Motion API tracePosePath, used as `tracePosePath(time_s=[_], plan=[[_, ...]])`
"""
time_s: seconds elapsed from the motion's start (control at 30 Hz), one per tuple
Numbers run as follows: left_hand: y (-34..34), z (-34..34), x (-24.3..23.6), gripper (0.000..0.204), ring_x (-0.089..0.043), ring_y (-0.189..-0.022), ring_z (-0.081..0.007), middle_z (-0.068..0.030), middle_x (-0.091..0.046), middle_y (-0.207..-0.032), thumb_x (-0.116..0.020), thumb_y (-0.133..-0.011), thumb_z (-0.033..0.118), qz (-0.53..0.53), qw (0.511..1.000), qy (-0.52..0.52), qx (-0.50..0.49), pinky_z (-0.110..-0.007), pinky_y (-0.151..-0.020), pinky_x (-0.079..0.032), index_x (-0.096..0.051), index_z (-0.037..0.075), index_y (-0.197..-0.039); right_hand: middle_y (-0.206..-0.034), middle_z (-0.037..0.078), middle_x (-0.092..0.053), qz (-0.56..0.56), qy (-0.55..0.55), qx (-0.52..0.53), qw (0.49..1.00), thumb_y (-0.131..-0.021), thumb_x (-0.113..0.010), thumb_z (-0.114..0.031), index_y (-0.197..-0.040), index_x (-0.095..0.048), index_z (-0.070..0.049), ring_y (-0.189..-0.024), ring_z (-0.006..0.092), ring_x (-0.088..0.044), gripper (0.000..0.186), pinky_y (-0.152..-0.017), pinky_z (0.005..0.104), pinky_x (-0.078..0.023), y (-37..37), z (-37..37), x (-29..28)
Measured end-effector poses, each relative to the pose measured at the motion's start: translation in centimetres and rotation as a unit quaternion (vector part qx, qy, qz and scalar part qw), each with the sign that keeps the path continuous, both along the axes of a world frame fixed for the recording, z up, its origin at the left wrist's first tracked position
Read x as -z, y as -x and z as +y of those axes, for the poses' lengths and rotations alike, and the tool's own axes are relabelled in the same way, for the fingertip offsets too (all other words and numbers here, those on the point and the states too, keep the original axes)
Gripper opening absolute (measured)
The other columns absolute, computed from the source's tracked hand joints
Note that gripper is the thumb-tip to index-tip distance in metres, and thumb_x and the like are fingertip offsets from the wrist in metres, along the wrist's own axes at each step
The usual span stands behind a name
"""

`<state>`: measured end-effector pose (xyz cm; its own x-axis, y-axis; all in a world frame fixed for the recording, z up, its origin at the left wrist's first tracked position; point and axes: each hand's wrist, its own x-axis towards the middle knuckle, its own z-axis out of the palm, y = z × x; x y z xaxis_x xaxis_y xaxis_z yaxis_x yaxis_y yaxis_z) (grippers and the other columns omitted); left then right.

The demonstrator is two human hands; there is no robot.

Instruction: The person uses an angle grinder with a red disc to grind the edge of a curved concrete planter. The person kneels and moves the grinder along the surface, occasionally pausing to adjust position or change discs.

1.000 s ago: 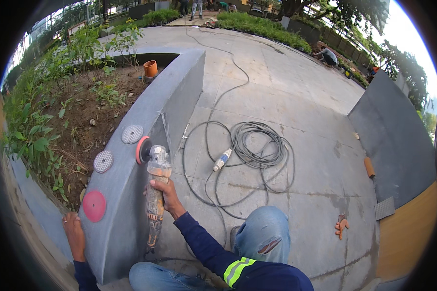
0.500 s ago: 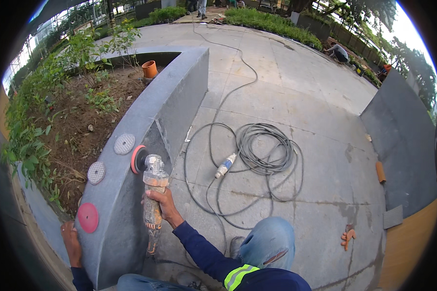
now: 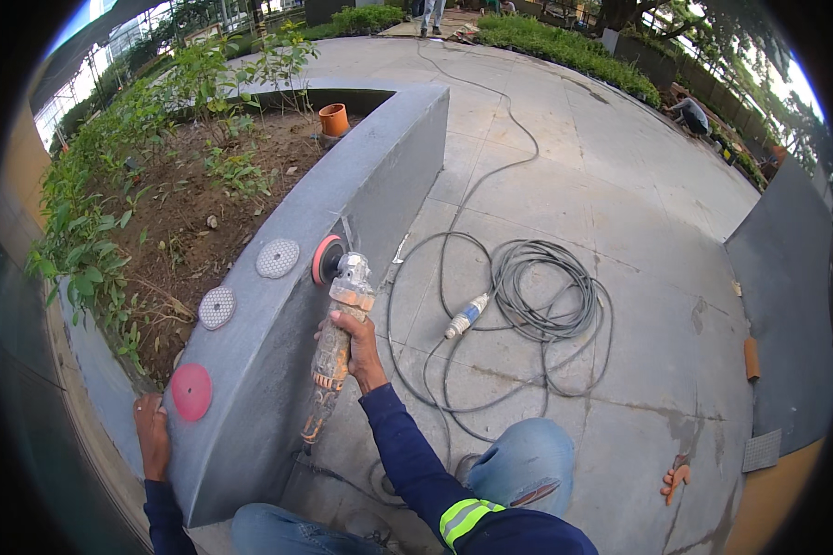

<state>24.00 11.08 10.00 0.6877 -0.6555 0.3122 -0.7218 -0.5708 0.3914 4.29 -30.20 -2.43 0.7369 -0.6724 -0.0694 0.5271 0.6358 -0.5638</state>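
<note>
My right hand (image 3: 359, 346) is wrapped round the body of a worn, dusty angle grinder (image 3: 331, 350). Its round pad (image 3: 328, 260), black with a red-orange face, is at the inner edge of a grey planter wall (image 3: 292, 305); I cannot tell if they touch. My left hand (image 3: 154, 433) grips the wall's outer edge with bent fingers, beside a red polishing disc (image 3: 192, 392) lying on top. Two whitish honeycomb-patterned polishing discs, a nearer one (image 3: 217, 308) and a farther one (image 3: 278, 258), lie further along the wall top.
A coiled grey cable (image 3: 546, 291) with a blue-and-white connector (image 3: 466, 315) lies on the paving right of the grinder. An orange glove (image 3: 676, 479) is at lower right. Soil, plants and an orange pipe (image 3: 334, 119) fill the planter. People are in the distance.
The whole view has shifted, so the scene sits further right and slightly higher or lower in places. My right hand still holds the grinder by the wall; my left hand stays at the outer edge.
</note>
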Motion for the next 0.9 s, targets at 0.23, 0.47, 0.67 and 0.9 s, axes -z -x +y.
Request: tracePosePath(time_s=[0.23, 0.47, 0.67, 0.9], plan=[[0.3, 0.1, -0.6, 0.030, -0.051, -0.118, -0.0394, -0.0199, -0.062, -0.122, -0.048, -0.098, 0.011, -0.002, 1.000, -0.011, 0.002, -0.047, -0.109, -0.038, -0.063, -0.005, -0.120, -0.092, 0.017, -0.071, 0.006, -0.004, -0.026, 1.000, -0.086, -0.077, -0.026, -0.121, -0.060, 0.002, -0.078, 0.0287, -0.076, 0.048, -0.070, 0.0415, -0.064, 1.2, 5.0, 1.2], [1.6, 0.0, -0.9, 0.030, -0.051, -0.118, -0.0391, -0.0195, -0.062, -0.121, -0.049, -0.099, 0.012, -0.008, 1.000, -0.024, -0.009, -0.047, -0.109, -0.037, -0.063, -0.003, -0.121, -0.091, 0.016, -0.071, 0.000, 0.039, -0.020, 0.999, -0.085, -0.076, -0.024, -0.121, -0.060, 0.003, -0.077, 0.0276, -0.076, 0.048, -0.070, 0.0412, -0.064, 1.3, 4.3, -1.8], [1.5, -0.8, -1.4, 0.031, -0.051, -0.119, -0.0395, -0.0194, -0.062, -0.122, -0.048, -0.098, 0.013, -0.007, 0.999, -0.039, -0.014, -0.047, -0.109, -0.037, -0.063, -0.002, -0.121, -0.092, 0.019, -0.072, -0.010, 0.007, -0.012, 1.000, -0.086, -0.078, -0.027, -0.120, -0.061, 0.003, -0.076, 0.0301, -0.076, 0.049, -0.067, 0.0426, -0.064, -0.3, -0.4, -0.4], [-0.1, -1.0, -0.5, 0.032, -0.051, -0.118, -0.0389, -0.0197, -0.062, -0.120, -0.049, -0.097, 0.015, -0.042, 0.998, -0.037, 0.014, -0.047, -0.109, -0.037, -0.064, -0.002, -0.118, -0.091, 0.018, -0.071, 0.003, -0.031, -0.020, 0.999, -0.087, -0.076, -0.025, -0.119, -0.061, 0.003, -0.076, 0.0297, -0.076, 0.045, -0.066, 0.0428, -0.065, 1.1, 3.2, 2.0]])
